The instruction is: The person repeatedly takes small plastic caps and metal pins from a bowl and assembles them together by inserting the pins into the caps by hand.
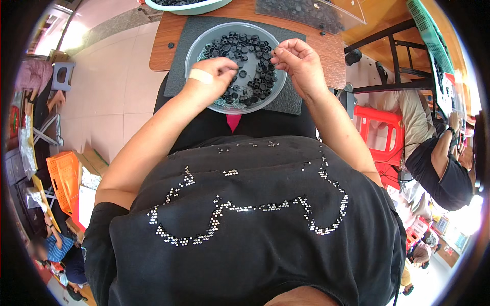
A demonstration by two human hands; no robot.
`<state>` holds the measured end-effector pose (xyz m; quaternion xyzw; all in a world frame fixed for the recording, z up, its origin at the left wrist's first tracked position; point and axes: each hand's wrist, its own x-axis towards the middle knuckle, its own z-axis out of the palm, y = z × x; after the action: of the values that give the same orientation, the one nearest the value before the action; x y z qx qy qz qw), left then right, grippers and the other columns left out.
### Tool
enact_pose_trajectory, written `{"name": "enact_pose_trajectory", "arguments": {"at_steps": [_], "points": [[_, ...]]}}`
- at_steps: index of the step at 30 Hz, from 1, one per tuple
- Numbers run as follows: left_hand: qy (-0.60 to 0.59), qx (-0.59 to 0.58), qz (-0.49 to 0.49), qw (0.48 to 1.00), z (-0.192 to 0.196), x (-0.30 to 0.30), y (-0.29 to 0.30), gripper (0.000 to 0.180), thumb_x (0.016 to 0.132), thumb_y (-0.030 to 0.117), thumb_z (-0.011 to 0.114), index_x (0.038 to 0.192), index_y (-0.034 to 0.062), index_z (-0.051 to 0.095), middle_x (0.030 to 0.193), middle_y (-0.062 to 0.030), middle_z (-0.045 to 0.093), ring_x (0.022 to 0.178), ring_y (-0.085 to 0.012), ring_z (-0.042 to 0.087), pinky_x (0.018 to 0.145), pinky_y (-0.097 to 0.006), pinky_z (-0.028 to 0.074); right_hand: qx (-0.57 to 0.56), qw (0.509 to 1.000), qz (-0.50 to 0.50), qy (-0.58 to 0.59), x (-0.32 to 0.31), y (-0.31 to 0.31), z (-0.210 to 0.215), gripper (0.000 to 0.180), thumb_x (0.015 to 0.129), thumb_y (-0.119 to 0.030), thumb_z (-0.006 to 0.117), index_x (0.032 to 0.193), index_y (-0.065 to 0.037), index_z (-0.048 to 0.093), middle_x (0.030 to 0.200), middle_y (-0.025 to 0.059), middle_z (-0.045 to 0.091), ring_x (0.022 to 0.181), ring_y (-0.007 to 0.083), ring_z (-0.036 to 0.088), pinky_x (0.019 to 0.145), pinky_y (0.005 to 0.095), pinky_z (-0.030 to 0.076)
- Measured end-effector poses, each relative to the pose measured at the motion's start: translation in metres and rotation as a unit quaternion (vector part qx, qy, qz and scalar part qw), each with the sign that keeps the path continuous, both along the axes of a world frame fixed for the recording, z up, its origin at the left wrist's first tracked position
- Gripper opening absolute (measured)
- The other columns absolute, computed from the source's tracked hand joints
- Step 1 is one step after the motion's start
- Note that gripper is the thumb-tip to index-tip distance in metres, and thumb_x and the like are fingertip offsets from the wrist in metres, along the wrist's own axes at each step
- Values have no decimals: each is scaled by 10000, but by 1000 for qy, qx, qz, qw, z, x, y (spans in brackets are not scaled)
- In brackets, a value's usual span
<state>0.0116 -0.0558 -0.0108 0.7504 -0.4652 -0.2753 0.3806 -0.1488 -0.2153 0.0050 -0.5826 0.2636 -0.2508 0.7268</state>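
Observation:
A clear round plastic tub [190,57] holds many small black round plastic parts [234,45], with thin pale greenish pieces [227,103] along its near and left edges. Over the tub's left half, my left hand [210,75] is closed, fingers curled and thumb against them; whatever they hold is hidden. A pale adhesive strip lies across the back of that hand. My right hand [302,64] pinches with thumb and forefinger at the tub's right rim. Anything between those fingertips is too small to name against the dark parts behind.
Under the tub lies a dark foam mat [179,71] on a wooden table [334,64]. Behind stand a clear bin [311,18] of black parts and a pale green basin [196,8]. A red stool [380,130] and a seated co-worker [441,171] are to the right.

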Motion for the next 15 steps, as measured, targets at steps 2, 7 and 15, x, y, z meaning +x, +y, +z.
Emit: {"name": "enact_pose_trajectory", "arguments": {"at_steps": [2, 7, 15], "points": [[-175, -47, -98, 979, -5, -5, -9, 182, 776, 105, 639, 943, 34, 647, 853, -147, 624, 804, -291, 608, 724, -347, 489, 85, 996, 21, -30, -1, 1, -2, 109, 824, -44, 631, 916, -21, 578, 832, 61, 636, 742, 138, 628, 659, 243, 504], [-263, 32, -107, 958, -16, -11, -22, 195, 746, 105, 658, 923, 30, 625, 912, -169, 609, 924, -353, 561, 809, -395, 458, 116, 992, 32, -28, -1, 4, 0, 133, 819, -24, 625, 950, -6, 605, 839, 64, 638, 759, 136, 621, 686, 244, 499], [182, -4, 77, 980, 12, -12, -20, 148, 797, 101, 661, 900, 29, 583, 848, -90, 641, 744, -168, 611, 682, -290, 497, 44, 996, 43, -60, 0, 10, 7, 140, 815, -1, 615, 955, 4, 606, 851, 54, 638, 770, 114, 606, 704, 236, 493]]}}
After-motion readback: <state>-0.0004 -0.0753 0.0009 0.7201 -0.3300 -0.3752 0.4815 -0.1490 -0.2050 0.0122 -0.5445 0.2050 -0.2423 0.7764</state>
